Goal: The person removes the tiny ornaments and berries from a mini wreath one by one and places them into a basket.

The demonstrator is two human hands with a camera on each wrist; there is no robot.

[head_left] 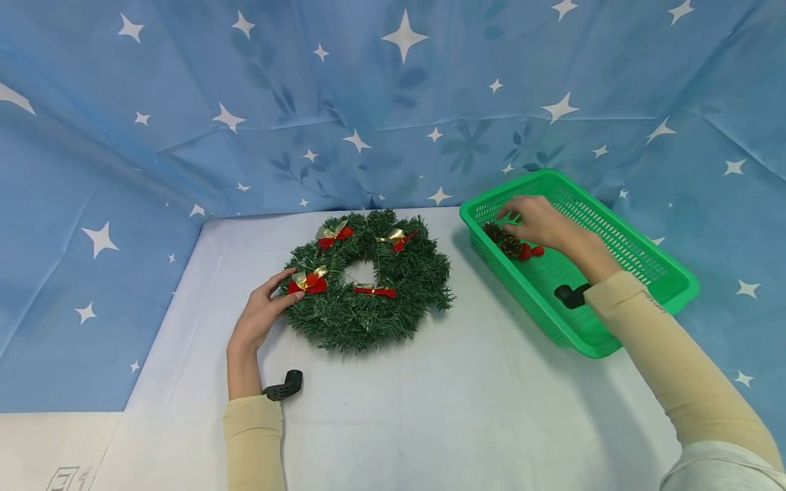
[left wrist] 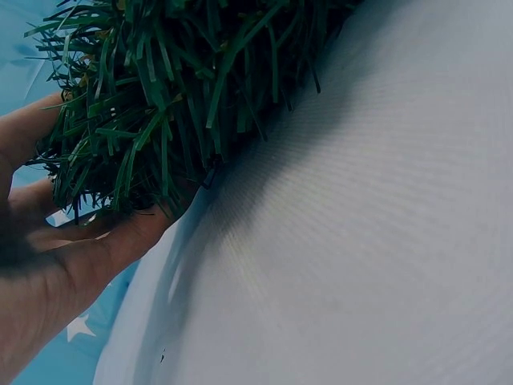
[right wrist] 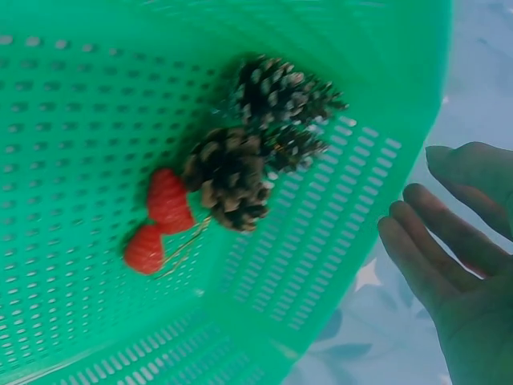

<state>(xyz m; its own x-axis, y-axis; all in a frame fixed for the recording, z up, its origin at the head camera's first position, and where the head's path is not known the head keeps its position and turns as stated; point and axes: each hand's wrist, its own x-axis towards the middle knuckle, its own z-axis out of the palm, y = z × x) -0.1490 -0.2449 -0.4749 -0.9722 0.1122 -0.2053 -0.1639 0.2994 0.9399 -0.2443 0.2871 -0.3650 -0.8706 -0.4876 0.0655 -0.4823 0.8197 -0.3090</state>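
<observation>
A green wreath (head_left: 417,286) lies on the white cloth, with several red-and-gold bows (head_left: 309,282) on it. My left hand (head_left: 260,314) grips its left edge, thumb and forefinger beside one bow; the left wrist view has the fingers partly behind green needles (left wrist: 160,104). My right hand (head_left: 540,221) hovers over the far left end of a green plastic basket (head_left: 522,285), fingers loosely bent and holding nothing. Under it inside the basket sit brown pine cones (right wrist: 228,172) and two red berry-shaped ornaments (right wrist: 168,200) with a gold wire stem.
Blue fabric with white stars (head_left: 405,35) hangs behind and along both sides of the white table cloth (head_left: 399,409). A black wrist camera (head_left: 285,385) sticks out from the left sleeve. The basket's raised rim surrounds the pine cones.
</observation>
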